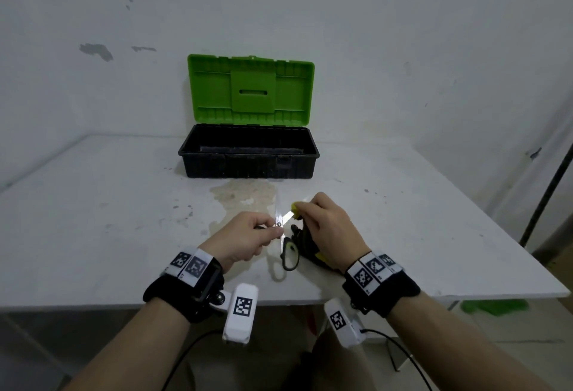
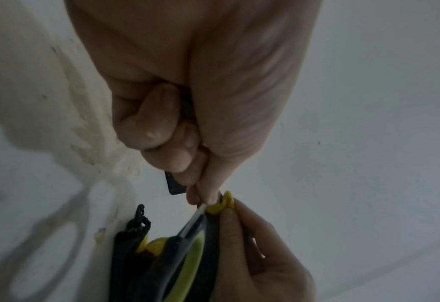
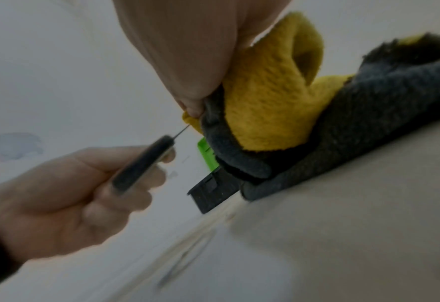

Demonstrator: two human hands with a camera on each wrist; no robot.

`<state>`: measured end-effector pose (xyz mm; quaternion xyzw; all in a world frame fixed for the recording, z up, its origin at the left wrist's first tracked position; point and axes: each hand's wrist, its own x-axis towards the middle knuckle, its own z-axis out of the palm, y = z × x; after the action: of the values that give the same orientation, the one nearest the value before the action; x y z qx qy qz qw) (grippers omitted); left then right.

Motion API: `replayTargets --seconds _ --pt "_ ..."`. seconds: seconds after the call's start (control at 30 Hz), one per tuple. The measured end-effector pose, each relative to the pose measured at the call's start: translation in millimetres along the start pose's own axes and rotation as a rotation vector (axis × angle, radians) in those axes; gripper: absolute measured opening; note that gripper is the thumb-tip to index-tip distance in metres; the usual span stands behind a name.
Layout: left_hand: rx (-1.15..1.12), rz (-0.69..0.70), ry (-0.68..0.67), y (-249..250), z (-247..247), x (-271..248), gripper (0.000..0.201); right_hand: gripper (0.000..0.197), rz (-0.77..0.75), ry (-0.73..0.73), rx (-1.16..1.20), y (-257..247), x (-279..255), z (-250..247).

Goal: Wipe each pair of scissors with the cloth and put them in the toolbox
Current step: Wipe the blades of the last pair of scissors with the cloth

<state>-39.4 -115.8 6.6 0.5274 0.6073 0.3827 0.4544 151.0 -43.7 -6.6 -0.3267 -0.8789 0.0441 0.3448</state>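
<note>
While the left hand [image 1: 245,240] grips a pair of scissors with black, yellow-green-lined handles and bright steel blades [image 1: 285,235] just above the white, stained worktop [image 1: 93,220], its fingers [image 2: 159,126] are curled tight around one handle, thumb and forefinger pinching near the pivot screw; the blades stand open in a V, one pointing away toward the toolbox, the other angled to the right into the cloth; the free handle loop hangs down toward the near edge, throwing a ring-shaped shadow on the worktop; the right hand [image 1: 328,223] pinches a fold of the fluffy yellow and dark grey cloth [image 3: 278,106] around that right-hand blade, fingers pressed together on the fabric, while the rest of the cloth trails under the palm and lies on the worktop; in the right wrist view the blade shows as a thin edge running into the yellow fold; behind the hands, well apart from them, sits the black plastic toolbox with an upright bright green lid [image 1: 248,155], open, against the scuffed white wall [image 1: 403,34]; a brownish stain [image 1: 245,195] marks the worktop between the toolbox and the hands; whether anything lies inside the toolbox I cannot tell.
</note>
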Motion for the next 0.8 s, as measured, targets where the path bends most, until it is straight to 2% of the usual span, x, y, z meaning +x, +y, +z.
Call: replayTargets --seconds 0.1,0.2,0.3,0.4,0.5,0.6,0.7,0.8 --pt "0.007 0.000 -0.018 -1.7 -0.5 -1.9 0.017 0.016 0.163 0.121 0.057 14.7 12.1 -8.3" --pt "-0.021 -0.012 -0.015 -1.2 -0.5 -0.7 0.017 0.013 0.084 0.204 0.077 7.0 11.8 -14.1" --pt "-0.044 -0.010 -0.014 -0.2 0.1 3.1 0.017 0.016 -0.082 0.089 0.022 -11.8 -4.0 -5.3" --pt "0.007 0.002 -0.020 -0.6 2.1 4.9 0.016 0.018 -0.099 -0.002 -0.011 -12.5 -9.3 4.8" --pt "0.036 0.011 -0.017 -3.7 1.5 5.5 0.016 0.015 -0.021 0.021 -0.005 0.6 -2.0 3.8" --pt "0.061 0.004 -0.022 -9.9 -0.7 5.4 0.016 0.014 0.124 0.051 0.005 15.6 5.5 0.0" --pt "0.070 -0.033 -0.009 -16.2 -3.6 5.5 0.017 0.016 0.269 0.103 0.129 23.6 8.5 -10.9" --pt "0.103 -0.065 -0.025 -19.2 -8.9 5.9 0.015 0.010 0.410 0.200 0.307 25.6 7.7 -25.1"
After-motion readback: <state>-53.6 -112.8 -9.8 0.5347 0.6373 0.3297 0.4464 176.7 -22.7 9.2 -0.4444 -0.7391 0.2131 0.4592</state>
